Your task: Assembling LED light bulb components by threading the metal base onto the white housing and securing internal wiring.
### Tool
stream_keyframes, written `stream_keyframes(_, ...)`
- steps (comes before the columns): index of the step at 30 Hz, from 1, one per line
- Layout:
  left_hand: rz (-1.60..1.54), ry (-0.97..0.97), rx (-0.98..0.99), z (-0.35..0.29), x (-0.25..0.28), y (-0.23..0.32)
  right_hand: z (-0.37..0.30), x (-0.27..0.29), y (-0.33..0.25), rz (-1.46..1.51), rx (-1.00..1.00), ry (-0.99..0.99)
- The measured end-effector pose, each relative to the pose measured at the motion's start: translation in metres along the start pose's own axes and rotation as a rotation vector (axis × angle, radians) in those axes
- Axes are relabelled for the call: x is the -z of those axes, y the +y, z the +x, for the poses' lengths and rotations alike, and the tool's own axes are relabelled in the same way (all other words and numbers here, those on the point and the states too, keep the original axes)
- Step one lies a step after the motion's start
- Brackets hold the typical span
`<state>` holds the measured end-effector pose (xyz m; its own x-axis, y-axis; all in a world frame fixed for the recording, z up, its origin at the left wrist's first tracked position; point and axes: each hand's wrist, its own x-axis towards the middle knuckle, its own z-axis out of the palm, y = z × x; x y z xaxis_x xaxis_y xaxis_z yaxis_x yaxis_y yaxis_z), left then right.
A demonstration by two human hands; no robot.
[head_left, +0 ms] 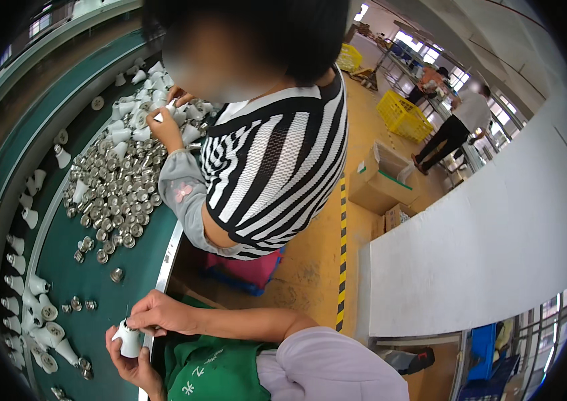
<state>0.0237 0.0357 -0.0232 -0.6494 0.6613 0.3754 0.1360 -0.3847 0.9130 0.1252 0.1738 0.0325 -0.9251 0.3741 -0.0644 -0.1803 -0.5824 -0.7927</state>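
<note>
My left hand (pixel 124 366) is wrapped round a white cone-shaped bulb housing (pixel 129 342), held upright at the edge of the green belt. My right hand (pixel 158 315) is closed in a pinch at the housing's narrow upper end. A thin wire stands up beside those fingertips; what else they grip is hidden. Close by on the belt lie several loose silver screw caps (pixel 76 304). White bulb housings (pixel 45 332) lie in a cluster left of my hands, some with a cap beside them.
A co-worker in a striped top (pixel 267 170) works beside me at a large heap of metal caps (pixel 113 194) and white housings. More housings (pixel 15 262) line the belt's far side. The belt's metal edge (pixel 169 257) runs past my hands. Cartons (pixel 382 177) and yellow crates (pixel 404 116) stand beyond.
</note>
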Motion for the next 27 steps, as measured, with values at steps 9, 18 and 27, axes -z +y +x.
stream_keyframes(9,0.267,0.018,-0.222,-0.004,0.007,-0.012,-0.001,-0.016,0.008,-0.401,0.301,0.146)
stream_keyframes(18,-0.273,0.161,0.461,0.004,-0.005,0.037,0.003,-0.024,0.01,-0.551,0.26,0.27)
stream_keyframes(27,-0.601,0.14,0.52,0.002,0.013,0.042,0.005,-0.027,-0.004,-0.683,0.045,0.116)
